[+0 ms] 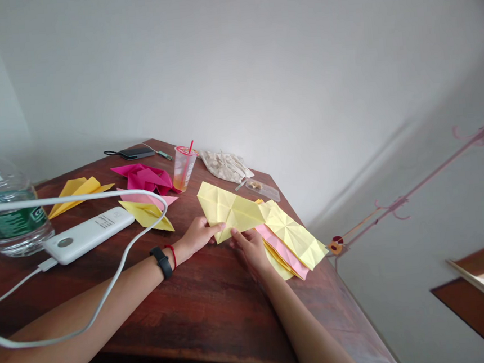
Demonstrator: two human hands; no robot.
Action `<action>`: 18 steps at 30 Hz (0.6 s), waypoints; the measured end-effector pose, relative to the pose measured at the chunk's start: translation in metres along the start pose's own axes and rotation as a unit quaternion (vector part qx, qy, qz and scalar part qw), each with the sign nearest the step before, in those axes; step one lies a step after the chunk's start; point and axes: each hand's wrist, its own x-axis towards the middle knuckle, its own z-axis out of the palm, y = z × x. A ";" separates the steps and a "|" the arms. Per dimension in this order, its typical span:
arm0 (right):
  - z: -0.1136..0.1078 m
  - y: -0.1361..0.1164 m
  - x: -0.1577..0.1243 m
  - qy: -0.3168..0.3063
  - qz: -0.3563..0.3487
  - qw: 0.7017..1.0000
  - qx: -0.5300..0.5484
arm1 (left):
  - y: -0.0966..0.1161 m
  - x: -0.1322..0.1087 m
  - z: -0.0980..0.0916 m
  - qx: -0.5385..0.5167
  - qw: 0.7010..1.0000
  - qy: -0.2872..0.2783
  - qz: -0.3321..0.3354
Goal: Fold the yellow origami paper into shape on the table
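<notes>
Two bare hands fill my feed, both grasping the near edge of a creased yellow origami sheet [231, 210] on the wooden table [220, 319], its long axis running far-left to near-right. The right hand [252, 254] sits closer to its middle; the left hand [198, 236] reaches in from the left, forearm low.

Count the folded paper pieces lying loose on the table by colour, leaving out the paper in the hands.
Golden yellow piece: 1
Magenta piece: 1
Pale yellow piece: 1
Pink piece: 1
Total: 4
</notes>
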 end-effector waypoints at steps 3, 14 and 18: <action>0.001 -0.005 -0.002 0.000 -0.013 0.999 -0.046 | 0.000 0.000 0.000 0.002 1.000 0.010 0.008; 0.006 -0.001 -0.010 0.077 0.002 0.994 0.076 | 0.008 -0.006 -0.001 0.027 0.992 -0.100 0.064; 0.007 -0.001 -0.008 0.081 -0.004 0.988 0.133 | 0.005 -0.007 0.000 0.021 0.991 -0.122 0.059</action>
